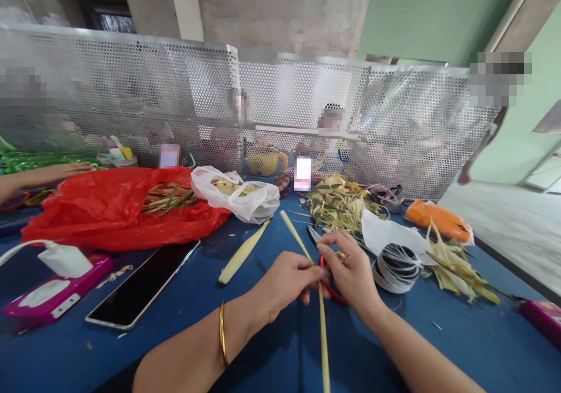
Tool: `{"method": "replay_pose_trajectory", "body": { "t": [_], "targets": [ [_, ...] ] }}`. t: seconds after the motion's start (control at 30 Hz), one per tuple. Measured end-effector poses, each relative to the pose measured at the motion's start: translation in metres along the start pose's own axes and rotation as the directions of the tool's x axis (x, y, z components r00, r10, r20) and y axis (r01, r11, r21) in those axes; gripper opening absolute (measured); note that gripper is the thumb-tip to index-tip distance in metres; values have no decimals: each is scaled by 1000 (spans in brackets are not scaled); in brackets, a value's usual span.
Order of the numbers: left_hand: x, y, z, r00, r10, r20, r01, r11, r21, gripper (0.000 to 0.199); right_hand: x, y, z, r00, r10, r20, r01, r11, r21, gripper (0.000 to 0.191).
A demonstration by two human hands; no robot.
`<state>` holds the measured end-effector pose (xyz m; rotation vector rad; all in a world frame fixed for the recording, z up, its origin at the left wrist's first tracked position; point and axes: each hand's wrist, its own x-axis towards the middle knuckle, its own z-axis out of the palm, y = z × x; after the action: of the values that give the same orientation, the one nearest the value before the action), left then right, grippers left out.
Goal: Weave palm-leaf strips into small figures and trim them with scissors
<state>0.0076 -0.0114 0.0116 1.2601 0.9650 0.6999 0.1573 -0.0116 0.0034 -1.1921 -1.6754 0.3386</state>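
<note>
A long, narrow, pale yellow-green husk strip runs from the middle of the table toward me. My left hand is closed on it, thumb and fingers pinched near its middle. Right beside it, my right hand has its thumb and forefinger drawn together close to the strip; whatever lies between them is hidden. Red-handled scissors lie on the table beneath my right hand, partly covered, blades pointing away. A folded pale husk piece rests left of the strip.
Around lie a red plastic bag, a white bag, a phone, a purple power strip, a husk heap, a white coil and an orange packet. A perforated metal screen stands behind. Another person's hand reaches in from the left.
</note>
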Motion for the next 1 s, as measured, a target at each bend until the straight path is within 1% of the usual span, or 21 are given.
{"method": "replay_pose_trajectory", "body": {
  "t": [0.03,0.07,0.1,0.13,0.17,0.2,0.27,0.3,0.33,0.37,0.4,0.43,0.5,0.6,0.67,0.73,0.77,0.83,0.9,0.93,1.0],
  "targets": [
    [1,1,-2,998,3,-65,-5,999,-37,29,1,3,-2,998,15,-61,-16,1000,-18,15],
    [3,1,-5,993,9,-118,-18,997,-78,31,3,5,-4,993,57,-104,-60,998,-26,19],
    [4,1,-7,988,16,-154,-34,993,-116,33,4,7,-5,986,124,-115,-127,992,-15,25],
    [5,1,-9,985,22,-171,-47,988,-146,35,4,8,-6,974,208,-89,-206,978,21,32],
    [6,0,-10,985,25,-169,-53,985,-165,36,5,8,-6,957,289,-23,-287,955,81,38],
    [6,0,-10,988,28,-155,-55,984,-170,36,4,7,-5,932,353,80,-362,918,161,42],
    [6,-2,-9,994,28,-102,-44,988,-148,35,3,5,-1,863,402,306,-494,798,344,44],
    [5,-2,-7,997,27,-78,-37,991,-131,34,2,3,1,832,400,384,-544,726,421,42],
    [4,-2,-6,998,25,-58,-31,993,-113,33,0,1,2,811,400,427,-578,662,478,41],
    [4,-2,-4,999,23,-41,-27,995,-95,31,-1,0,4,800,408,439,-596,617,513,39],
    [3,-2,-3,999,22,-28,-24,997,-80,29,-2,-1,5,799,427,424,-601,596,533,37],
    [2,-2,-2,1000,20,-16,-21,997,-68,27,-3,-2,6,804,447,393,-595,596,540,36],
    [1,-2,-1,1000,12,5,-11,998,-60,25,-4,-1,7,820,468,330,-571,624,533,35],
    [1,-2,-2,1000,3,-3,-4,991,-132,23,-2,4,7,841,462,283,-540,677,500,37],
    [2,0,-5,998,10,-59,-25,966,-258,21,0,8,6,843,471,259,-535,696,478,39],
    [4,3,-7,986,13,-164,-80,910,-408,19,1,11,6,840,481,250,-541,709,453,40],
    [5,4,-8,975,13,-221,-118,874,-470,19,1,10,6,841,470,268,-542,721,433,39],
    [7,7,-9,955,12,-298,-183,811,-555,18,-1,5,8,850,382,362,-510,768,388,36],
    [8,7,-7,959,-1,-284,-179,774,-607,18,-5,-3,11,849,252,465,-442,820,363,31],
    [8,6,-6,965,-10,-261,-161,766,-622,19,-7,-8,14,846,206,491,-414,835,363,28],
    [8,4,-3,973,-22,-230,-129,773,-621,24,-12,-15,18,856,197,478,-396,844,361,25]
  ]
}}
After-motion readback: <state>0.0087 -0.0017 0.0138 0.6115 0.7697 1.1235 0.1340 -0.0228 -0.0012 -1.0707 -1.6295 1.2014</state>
